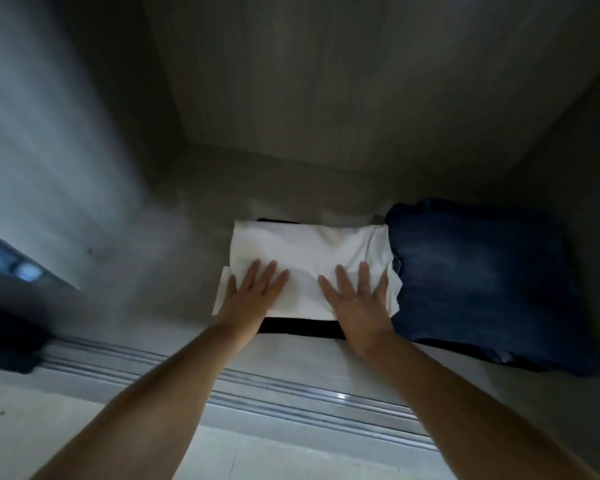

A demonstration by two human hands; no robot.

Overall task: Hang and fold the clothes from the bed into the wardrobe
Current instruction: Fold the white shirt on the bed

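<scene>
Left hand [255, 289] and right hand [355, 294] flat, fingers straight, pressing on folded white shirt [309, 252]. Shirt lies on black garment [302, 327]. Folded jeans [482, 271] just beside, touching.

Head camera looks down, close, into the wardrobe floor [174, 244].

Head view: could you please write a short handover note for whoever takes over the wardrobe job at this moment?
Left hand: open, fingers flat, pressing the folded white cloth garment.
Right hand: open, flat on the same garment.
The white garment lies on a black folded item on the grey wardrobe shelf. Folded blue denim jeans sit touching its right side.
Done: these pieces are folded and placed.
Left: release the white garment; the bed is out of view, so remaining clothes cannot be judged.
</scene>
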